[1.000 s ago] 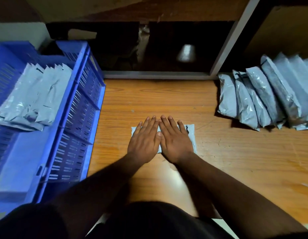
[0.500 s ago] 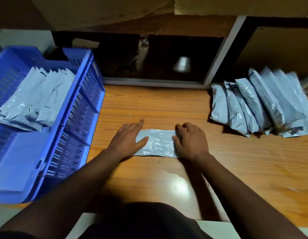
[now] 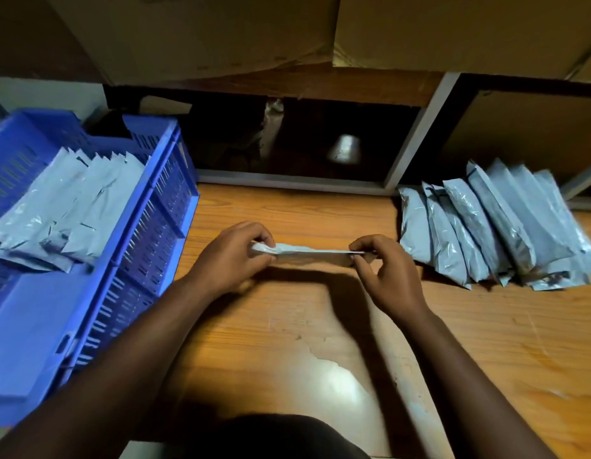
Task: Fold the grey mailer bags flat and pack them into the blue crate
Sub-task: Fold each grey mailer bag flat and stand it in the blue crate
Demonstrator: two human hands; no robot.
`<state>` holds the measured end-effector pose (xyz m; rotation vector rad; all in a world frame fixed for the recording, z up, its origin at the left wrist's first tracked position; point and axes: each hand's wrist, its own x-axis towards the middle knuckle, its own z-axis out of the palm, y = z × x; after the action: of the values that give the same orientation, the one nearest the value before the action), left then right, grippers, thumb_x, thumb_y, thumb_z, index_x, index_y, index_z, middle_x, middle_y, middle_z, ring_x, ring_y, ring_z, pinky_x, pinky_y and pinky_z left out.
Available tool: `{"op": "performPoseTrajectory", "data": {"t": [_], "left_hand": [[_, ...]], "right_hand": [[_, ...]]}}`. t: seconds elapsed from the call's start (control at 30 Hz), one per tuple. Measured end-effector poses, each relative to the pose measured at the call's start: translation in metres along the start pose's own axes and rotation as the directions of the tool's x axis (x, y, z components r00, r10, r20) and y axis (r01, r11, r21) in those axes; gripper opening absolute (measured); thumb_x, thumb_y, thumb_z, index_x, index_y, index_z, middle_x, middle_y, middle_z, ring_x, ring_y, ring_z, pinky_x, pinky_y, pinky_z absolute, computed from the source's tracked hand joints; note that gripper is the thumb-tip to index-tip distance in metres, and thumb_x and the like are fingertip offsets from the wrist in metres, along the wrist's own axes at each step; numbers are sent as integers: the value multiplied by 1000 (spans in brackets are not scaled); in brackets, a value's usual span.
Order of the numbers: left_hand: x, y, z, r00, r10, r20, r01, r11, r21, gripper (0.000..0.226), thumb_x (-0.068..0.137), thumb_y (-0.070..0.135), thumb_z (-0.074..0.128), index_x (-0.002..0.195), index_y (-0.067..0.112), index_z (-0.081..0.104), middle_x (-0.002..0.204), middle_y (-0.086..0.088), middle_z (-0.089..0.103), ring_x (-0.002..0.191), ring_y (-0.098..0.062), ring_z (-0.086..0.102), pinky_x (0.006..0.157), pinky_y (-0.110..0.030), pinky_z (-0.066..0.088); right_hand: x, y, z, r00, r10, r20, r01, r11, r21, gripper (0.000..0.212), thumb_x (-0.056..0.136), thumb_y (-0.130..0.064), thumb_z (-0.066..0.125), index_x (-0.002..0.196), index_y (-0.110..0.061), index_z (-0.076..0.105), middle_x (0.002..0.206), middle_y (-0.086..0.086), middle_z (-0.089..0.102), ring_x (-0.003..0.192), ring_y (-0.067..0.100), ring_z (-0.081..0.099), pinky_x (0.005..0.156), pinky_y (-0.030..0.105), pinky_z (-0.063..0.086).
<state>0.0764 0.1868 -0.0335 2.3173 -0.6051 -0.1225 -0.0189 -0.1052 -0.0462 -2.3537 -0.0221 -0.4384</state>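
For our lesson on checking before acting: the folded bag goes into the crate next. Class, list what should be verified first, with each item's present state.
1. Left hand grips one end of the folded mailer bag: ok.
2. Right hand pinches the other end: ok.
3. Bag lifted off the wooden table, shadow beneath: ok.
4. Fold holding flat: cannot tell, seen edge-on.
5. Blue crate has bare floor in front of the packed bags: ok.
6. Unfolded bags out of the path: ok.

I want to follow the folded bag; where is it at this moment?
In the head view the folded bag is centre frame, held just above the wooden table, pinched between the left hand and right hand, between the blue crate and the unfolded bags.
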Motion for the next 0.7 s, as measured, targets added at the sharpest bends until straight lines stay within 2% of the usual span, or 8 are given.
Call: {"op": "performPoseTrajectory", "data": {"t": [0.07,0.13,0.23,0.3,0.37,0.5,0.6,0.7], "left_hand": [[-7,5,6,986,122,-113,-110,988,108,22,85,21,79,97,31,64,112,16,60,108,-7,54,83,-30,46],[-17,-3,22,988,122,-90,-103,976,190,21,84,20,79,98,29,65,120,12,59,117,-11,50,87,-31,41],[-40,-25,49,998,40,48,-50,976,210,20,83,31,79,97,32,66,129,12,57,123,-14,50,99,-39,44],[-51,-28,56,1000,29,5,-29,982,188,17,86,42,72,99,32,68,128,14,58,125,-9,48,110,-43,40],[-47,-22,58,993,55,-102,-40,989,146,23,90,43,62,105,27,70,126,13,62,127,-7,49,115,-43,37],[-12,-10,79,998,45,-46,-33,971,238,47,102,38,41,139,16,60,155,-1,48,149,-15,34,126,-34,20],[3,-19,102,999,-20,42,2,917,399,64,106,42,17,151,9,48,161,-8,40,154,-23,27,127,-43,18],[2,-27,109,998,-49,35,29,900,435,67,106,41,11,153,8,44,162,-8,39,154,-24,25,126,-44,21]], "right_hand": [[-4,2,-2,992,-125,5,125,989,-83,22,88,-4,71,104,-20,69,104,-10,67,101,13,62,86,28,47],[-14,12,4,975,-202,88,215,959,-186,24,83,-2,72,100,-19,71,103,-7,68,102,19,64,85,38,48],[-34,23,14,956,-102,275,178,948,-263,18,80,-15,69,96,-22,73,101,-5,68,97,23,66,83,38,49],[-42,24,15,938,-30,345,146,938,-315,13,85,-33,64,94,-28,73,103,-12,68,99,18,65,90,38,47],[-37,20,17,954,-4,301,99,949,-301,21,91,-44,60,96,-28,74,108,-14,68,106,13,62,97,38,46],[-8,-6,50,970,-10,244,80,957,-278,42,103,-41,46,132,-19,68,148,2,58,147,24,40,122,41,31],[5,-12,94,943,8,334,95,952,-291,49,107,-35,34,149,-17,53,161,6,42,154,29,28,125,50,24],[1,2,125,922,42,385,99,935,-340,53,110,-36,25,157,-18,42,164,5,37,154,29,28,125,51,21]]}}
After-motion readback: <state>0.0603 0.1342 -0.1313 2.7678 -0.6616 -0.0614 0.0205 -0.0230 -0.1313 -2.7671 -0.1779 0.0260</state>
